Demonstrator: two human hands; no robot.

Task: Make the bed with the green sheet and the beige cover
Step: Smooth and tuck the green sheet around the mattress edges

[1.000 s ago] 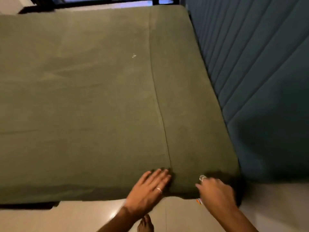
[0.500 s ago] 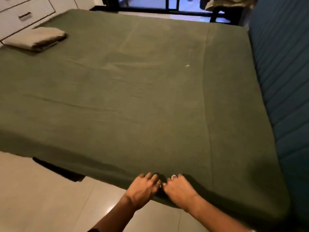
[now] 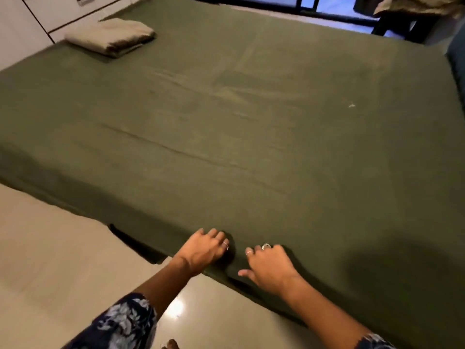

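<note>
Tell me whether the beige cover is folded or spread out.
Folded. The beige cover lies as a compact stacked bundle on the far left corner of the spread green sheet.

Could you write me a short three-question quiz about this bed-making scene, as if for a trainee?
1. True or false: the folded beige fabric cover is already spread across the bed.
2. Multiple choice: where are the left hand and the right hand? A) on the folded cover; B) at the near edge of the dark green bed sheet; C) on the white drawer fronts.
3. Fill in: the folded cover lies on the bed near its far ____ corner, as the camera sees it.

Key: 1 false, it lies folded. 2 B, side by side at the sheet's near edge. 3 left.
</note>
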